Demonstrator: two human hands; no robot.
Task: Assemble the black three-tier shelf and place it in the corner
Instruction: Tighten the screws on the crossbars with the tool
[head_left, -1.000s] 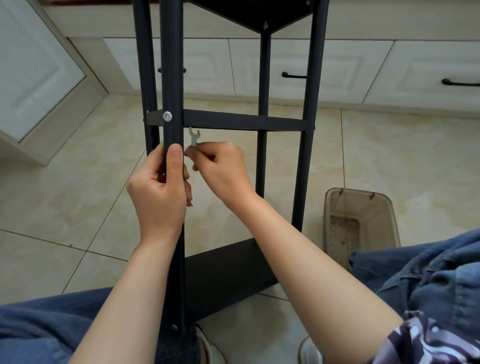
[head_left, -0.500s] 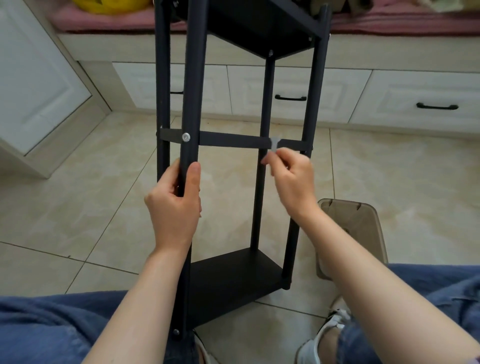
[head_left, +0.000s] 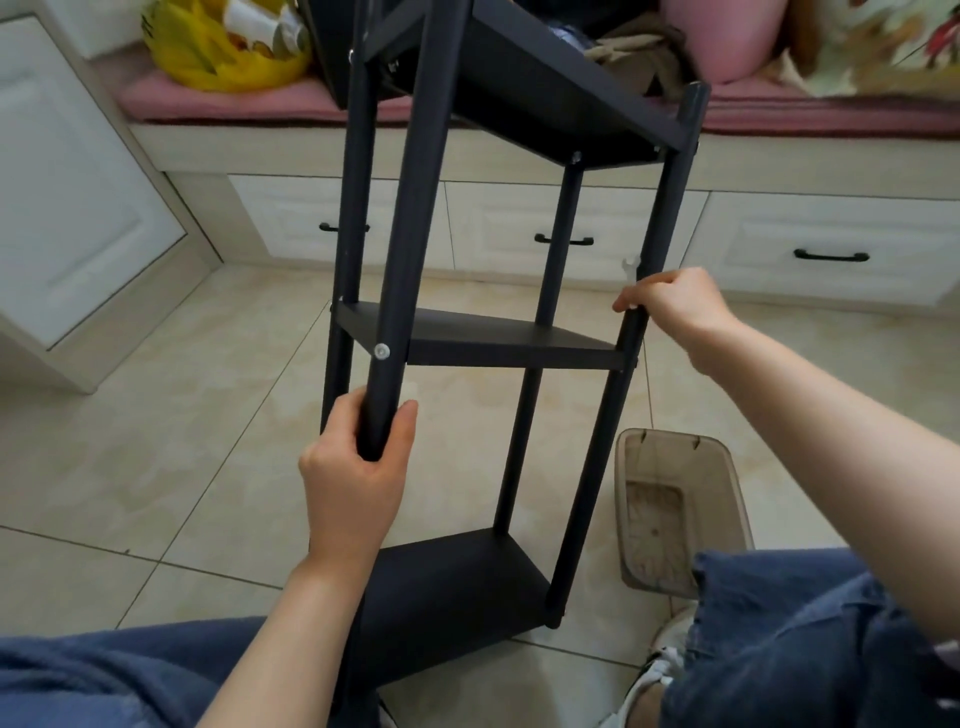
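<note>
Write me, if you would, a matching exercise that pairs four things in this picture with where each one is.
Things:
1. left hand
2. right hand
3. plastic bin
4. yellow bag

Places:
A. on the pink cushion of the bench
B. gripping the near post, below the middle tier
C. on the floor tiles, right of the shelf
D. gripping the right post, above the middle tier

Pairs: 1-B, 2-D, 3-C, 4-A.
</note>
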